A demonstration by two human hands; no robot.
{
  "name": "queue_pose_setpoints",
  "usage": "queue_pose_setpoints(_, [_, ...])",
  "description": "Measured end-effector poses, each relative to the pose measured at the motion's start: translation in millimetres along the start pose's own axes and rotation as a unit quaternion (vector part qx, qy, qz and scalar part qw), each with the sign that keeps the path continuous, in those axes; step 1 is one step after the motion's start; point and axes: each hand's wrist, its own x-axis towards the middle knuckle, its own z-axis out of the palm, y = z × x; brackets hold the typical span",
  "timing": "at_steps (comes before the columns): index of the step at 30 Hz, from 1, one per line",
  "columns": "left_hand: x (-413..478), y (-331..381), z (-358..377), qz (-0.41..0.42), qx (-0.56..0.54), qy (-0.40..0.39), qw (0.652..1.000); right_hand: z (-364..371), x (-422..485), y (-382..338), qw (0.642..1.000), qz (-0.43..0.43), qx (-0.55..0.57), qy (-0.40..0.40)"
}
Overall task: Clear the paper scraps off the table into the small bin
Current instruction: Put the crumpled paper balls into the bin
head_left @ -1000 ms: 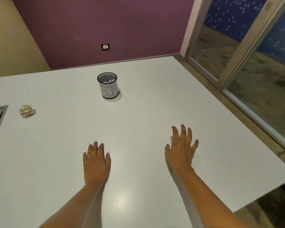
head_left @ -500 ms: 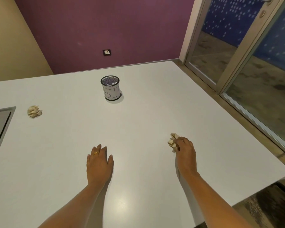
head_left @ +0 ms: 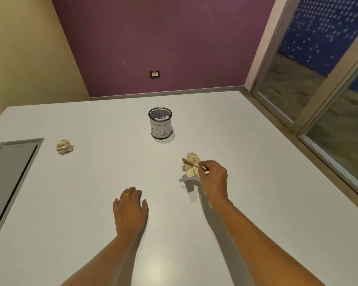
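My right hand pinches a crumpled cream paper scrap and holds it lifted a little above the white table; its shadow falls below it. The small black mesh bin, labelled with handwritten letters and holding white paper, stands upright beyond and to the left of that scrap. A second crumpled scrap lies on the table at the far left. My left hand, wearing a gold ring, rests flat on the table with its fingers relaxed.
A grey recessed panel is set into the table at the left edge. The table's right edge drops off beside glass sliding doors. A purple wall with a socket stands behind.
My right hand closed on the scrap near the right side, then lifted it off the table toward the bin. The left hand stayed flat. The camera view shifted.
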Motion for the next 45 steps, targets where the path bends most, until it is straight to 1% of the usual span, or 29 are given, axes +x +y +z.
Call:
queue_pose_setpoints(6, [49.7,-5.8,0.8,-0.019,-0.009,0.015,1.000,35.3,70.1,-48.7,0.997,-0.072,-0.004,-0.035])
queue_pose_setpoints(11, [92.8,-13.7,1.0,-0.022,-0.002,0.046,0.999,65.1,133.5,-82.9,0.994,-0.107,-0.005,-0.027])
queue_pose_setpoints(14, [115.5,-24.5,-1.0,-0.029,0.004,0.084,0.996,81.7,164.5,-93.1,0.990,-0.136,-0.036,-0.015])
queue_pose_setpoints(17, [132.8,-41.5,-2.9,-0.054,0.023,0.097,0.994,98.0,184.8,-94.3,0.982,-0.156,-0.099,-0.033])
queue_pose_setpoints(19, [138.6,-48.5,-2.4,-0.071,0.045,0.079,0.993,108.1,193.9,-92.3,0.968,-0.180,-0.159,-0.071])
queue_pose_setpoints(20, [139.8,-49.7,-1.7,-0.073,0.060,0.068,0.993,112.7,196.9,-91.6,0.955,-0.203,-0.197,-0.094])
queue_pose_setpoints(23, [140.1,-48.5,1.1,-0.069,0.089,0.054,0.992,123.3,200.9,-91.9,0.902,-0.281,-0.289,-0.154])
queue_pose_setpoints(25, [138.9,-46.5,2.0,-0.065,0.098,0.061,0.991,126.6,204.7,-92.8,0.873,-0.306,-0.335,-0.179])
queue_pose_setpoints(27, [139.0,-46.8,2.7,-0.059,0.104,0.073,0.990,131.0,211.8,-95.9,0.852,-0.304,-0.381,-0.193])
queue_pose_setpoints(30, [139.0,-45.3,1.3,-0.058,0.118,0.074,0.989,135.9,221.5,-105.7,0.842,-0.278,-0.415,-0.205])
queue_pose_setpoints(36, [139.0,-43.3,-0.5,-0.058,0.131,0.058,0.988,149.0,229.1,-121.0,0.852,-0.264,-0.404,-0.200])
queue_pose_setpoints(40, [139.2,-42.9,-0.4,-0.060,0.136,0.049,0.988,160.7,227.9,-115.2,0.873,-0.238,-0.369,-0.211])
queue_pose_setpoints(45, [140.4,-43.3,-0.7,-0.065,0.132,0.046,0.988,172.1,229.3,-109.8,0.871,-0.216,-0.373,-0.237])
